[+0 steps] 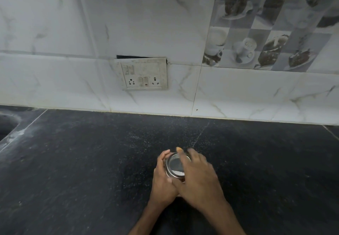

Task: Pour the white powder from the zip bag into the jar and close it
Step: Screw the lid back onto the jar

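Note:
A small jar [175, 167] with a metal-rimmed clear lid stands on the black counter [82, 170], with white powder showing through the lid. My left hand [162, 181] wraps around the jar's left side. My right hand [198, 178] lies over the top and right side of the jar, fingers curled on the lid rim. No zip bag is in view. The jar's body is mostly hidden by both hands.
Fine white grains are scattered on the counter behind the jar. A switch and socket panel [144, 74] sits on the tiled wall. The rim of a sink [7, 124] shows at the far left.

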Action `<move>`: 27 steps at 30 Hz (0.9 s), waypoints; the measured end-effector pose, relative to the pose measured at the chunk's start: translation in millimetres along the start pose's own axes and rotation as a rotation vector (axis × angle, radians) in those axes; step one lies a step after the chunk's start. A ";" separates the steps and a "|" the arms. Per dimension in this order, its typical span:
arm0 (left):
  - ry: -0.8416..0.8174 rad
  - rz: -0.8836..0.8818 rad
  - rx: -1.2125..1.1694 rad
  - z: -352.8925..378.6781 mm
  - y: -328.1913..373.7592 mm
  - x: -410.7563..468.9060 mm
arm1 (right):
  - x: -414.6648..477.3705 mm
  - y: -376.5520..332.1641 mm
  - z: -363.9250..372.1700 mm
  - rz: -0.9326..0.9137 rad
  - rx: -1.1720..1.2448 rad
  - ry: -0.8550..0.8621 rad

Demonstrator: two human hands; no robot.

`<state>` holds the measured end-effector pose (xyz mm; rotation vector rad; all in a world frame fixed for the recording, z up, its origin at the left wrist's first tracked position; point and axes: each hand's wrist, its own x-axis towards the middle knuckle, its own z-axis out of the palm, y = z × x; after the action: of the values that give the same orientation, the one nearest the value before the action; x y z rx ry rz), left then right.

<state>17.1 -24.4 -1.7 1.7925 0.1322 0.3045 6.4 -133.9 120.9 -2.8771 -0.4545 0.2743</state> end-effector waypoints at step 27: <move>-0.062 0.071 0.047 -4.9 -4.5 5.9 | 47.2 33.6 40.5 -0.303 0.168 0.042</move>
<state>21.8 -17.2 -4.2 1.8540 0.0319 0.2989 51.2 -142.5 67.0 -2.5997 -0.8062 0.1900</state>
